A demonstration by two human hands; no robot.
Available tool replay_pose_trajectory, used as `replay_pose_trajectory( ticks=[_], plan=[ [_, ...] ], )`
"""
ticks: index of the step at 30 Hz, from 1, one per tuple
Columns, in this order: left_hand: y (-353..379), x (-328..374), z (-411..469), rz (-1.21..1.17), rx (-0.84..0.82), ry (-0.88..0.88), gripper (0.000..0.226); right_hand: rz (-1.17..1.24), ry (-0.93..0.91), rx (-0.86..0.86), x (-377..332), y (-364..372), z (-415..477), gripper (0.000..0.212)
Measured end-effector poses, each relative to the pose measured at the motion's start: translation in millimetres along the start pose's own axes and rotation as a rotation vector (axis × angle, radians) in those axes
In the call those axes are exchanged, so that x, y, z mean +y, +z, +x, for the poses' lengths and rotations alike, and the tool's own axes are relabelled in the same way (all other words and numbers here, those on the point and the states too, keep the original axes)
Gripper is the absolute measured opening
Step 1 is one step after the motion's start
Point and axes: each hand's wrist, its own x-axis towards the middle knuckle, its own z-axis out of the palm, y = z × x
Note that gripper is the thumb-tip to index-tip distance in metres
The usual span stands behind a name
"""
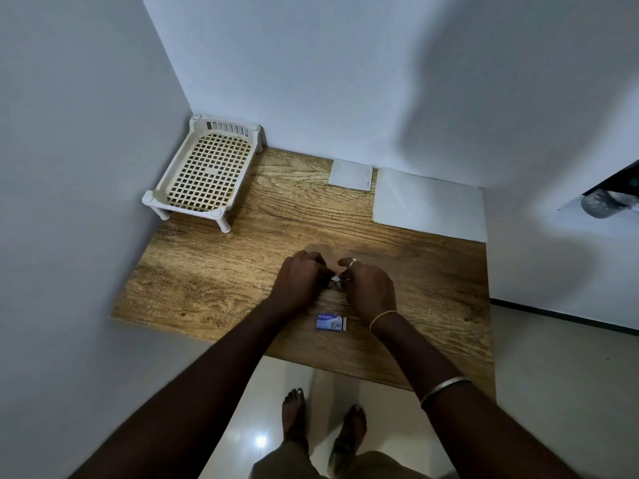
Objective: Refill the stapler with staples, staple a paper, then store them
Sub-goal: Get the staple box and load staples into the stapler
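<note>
My left hand and my right hand meet over the middle of the wooden table. Between their fingertips sits a small metallic stapler, mostly hidden; both hands' curled fingers grip it. A small blue-and-white staple box lies on the table just below the hands, nearer to me. A large white paper sheet lies at the back right of the table, with a smaller white sheet beside it to the left.
A white plastic lattice tray on short legs stands in the back left corner against the walls. Walls close off the left and back sides. My bare feet stand on the tiled floor below the table's front edge.
</note>
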Motion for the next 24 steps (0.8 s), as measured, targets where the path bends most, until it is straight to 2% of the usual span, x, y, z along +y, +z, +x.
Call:
replay_pose_trajectory(
  ticks=[8,18,24],
  plan=[
    [-4.1,-1.0,5.3,-0.035,-0.041,-0.017,0.026,0.086,0.031,-0.053,0.8,2.1,6.6,0.042],
    [-3.9,-2.7,0.3,-0.07,-0.001,-0.02,0.022,-0.055,-0.058,-0.032,2.7,4.0,10.7,0.04],
    [-3.6,-3.8,0.5,-0.058,-0.02,-0.028,0.026,-0.004,-0.027,-0.03,1.4,1.3,7.5,0.039]
  ],
)
